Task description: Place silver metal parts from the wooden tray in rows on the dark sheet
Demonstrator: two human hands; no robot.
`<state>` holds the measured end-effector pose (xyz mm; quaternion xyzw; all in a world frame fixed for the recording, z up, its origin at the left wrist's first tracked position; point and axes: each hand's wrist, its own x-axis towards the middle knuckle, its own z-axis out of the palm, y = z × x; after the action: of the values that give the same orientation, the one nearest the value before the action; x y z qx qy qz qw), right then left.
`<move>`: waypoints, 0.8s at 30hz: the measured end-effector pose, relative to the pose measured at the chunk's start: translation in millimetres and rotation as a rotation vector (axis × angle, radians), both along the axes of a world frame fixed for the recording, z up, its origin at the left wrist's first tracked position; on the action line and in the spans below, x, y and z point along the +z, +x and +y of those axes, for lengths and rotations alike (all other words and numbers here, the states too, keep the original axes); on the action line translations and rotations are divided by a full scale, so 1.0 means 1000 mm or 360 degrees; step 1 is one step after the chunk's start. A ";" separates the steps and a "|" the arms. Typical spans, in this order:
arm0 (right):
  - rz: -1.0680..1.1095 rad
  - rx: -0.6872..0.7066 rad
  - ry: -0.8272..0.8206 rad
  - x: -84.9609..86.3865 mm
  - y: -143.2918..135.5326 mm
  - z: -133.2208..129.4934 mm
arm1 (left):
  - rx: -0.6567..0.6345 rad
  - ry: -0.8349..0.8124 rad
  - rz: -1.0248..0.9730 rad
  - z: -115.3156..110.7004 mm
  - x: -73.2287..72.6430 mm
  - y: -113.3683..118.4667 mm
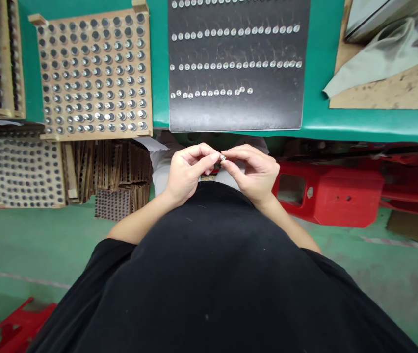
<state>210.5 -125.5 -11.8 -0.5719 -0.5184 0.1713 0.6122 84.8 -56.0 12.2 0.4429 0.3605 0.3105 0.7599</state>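
On the green bench (160,63), a tray (147,73) holds rows of cylinders (117,21). The left hand (188,169) pinches a tiny part (223,158) above the lap. Beyond, a black board (235,113) bears rows of discs (225,65). The right hand (254,169) grips the part too, thumb and forefinger nearly closed. Then come a red stool (351,196) and a cloth (374,61).

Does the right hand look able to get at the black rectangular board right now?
Probably yes: nothing visible blocks the right hand from the black rectangular board just ahead, though it appears to be pinching a small silvery piece.
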 end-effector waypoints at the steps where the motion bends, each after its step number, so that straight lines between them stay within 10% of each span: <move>1: -0.0006 -0.0001 0.0000 0.000 0.000 0.000 | 0.0000 -0.0001 0.0005 0.000 0.000 0.000; 24: -0.0161 -0.0030 0.0054 -0.003 0.001 0.002 | -0.0001 -0.0018 -0.0009 0.001 -0.001 0.002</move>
<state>211.3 -124.0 -14.8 -0.5742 -0.5461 0.1275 0.5965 86.3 -55.0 10.9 0.4380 0.3600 0.3095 0.7634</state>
